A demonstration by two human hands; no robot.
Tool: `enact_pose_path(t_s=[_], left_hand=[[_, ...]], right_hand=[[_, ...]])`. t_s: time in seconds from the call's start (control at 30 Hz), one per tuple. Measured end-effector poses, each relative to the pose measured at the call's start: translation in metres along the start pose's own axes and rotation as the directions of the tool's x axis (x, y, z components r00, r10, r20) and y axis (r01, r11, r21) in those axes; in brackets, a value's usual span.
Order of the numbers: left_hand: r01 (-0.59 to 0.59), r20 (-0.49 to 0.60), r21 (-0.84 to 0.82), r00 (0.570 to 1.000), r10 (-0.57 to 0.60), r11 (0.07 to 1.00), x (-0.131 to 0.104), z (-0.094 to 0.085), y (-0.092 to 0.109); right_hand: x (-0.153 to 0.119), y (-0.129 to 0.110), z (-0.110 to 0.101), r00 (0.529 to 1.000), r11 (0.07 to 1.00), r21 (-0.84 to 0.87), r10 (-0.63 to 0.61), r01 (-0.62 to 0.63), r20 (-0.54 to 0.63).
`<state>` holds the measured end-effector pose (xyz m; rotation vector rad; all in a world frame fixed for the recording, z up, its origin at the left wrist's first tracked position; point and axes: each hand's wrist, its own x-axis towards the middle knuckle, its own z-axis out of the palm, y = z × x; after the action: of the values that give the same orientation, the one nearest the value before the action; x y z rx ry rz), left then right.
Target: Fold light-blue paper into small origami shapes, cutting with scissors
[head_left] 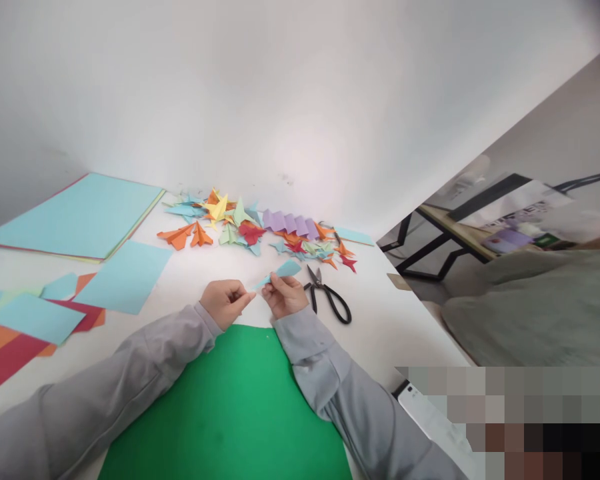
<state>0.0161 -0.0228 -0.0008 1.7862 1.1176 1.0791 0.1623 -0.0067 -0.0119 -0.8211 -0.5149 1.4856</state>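
Observation:
Both hands meet over the table, just beyond the green mat (220,407). A small folded piece of light blue paper (288,269) is pinched between the thumb and fingers of my right hand (284,297). Its narrow left end reaches the fingertips of my left hand (226,301), which are pinched on it. The exact folds are too small to make out. Right of my right hand lie black-handled scissors (336,303), blades slightly apart and pointing away from me. Behind the hands is a pile of folded paper shapes (240,220) in several colours.
A purple pleated paper strip (290,224) lies in the pile. At the left are large coloured sheets (80,213), a blue sheet (125,277) and loose cut pieces (40,320). A white wall (260,93) bounds the back. A white device (430,420) is at lower right.

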Motion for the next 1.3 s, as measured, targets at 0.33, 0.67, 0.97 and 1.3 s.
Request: enact_pose_path(t_s=[0.33,0.67,0.97,1.3], left_hand=[[-0.112,-0.043,0.170,0.992,0.121,0.979,-0.0004,0.0003,0.0031],[-0.195,-0.035,0.233,0.977,0.209,0.953,-0.0010,-0.0006,0.0005],[-0.190,-0.080,0.220,0.974,0.212,0.957,-0.0006,-0.0012,0.0029],[-0.221,-0.063,0.104,0.972,0.228,0.970,0.0010,-0.0003,0.0010]], right_hand=[[-0.0008,0.0025,0.0004,0.995,0.996,-0.083,-0.014,0.022,0.098],[0.0005,0.0062,-0.0031,0.993,0.994,-0.103,-0.019,0.031,0.116],[0.0012,0.0031,-0.0043,0.990,0.994,-0.105,-0.003,0.018,0.140],[-0.0033,0.0069,0.0002,0.980,0.978,-0.190,-0.045,0.083,0.193]])
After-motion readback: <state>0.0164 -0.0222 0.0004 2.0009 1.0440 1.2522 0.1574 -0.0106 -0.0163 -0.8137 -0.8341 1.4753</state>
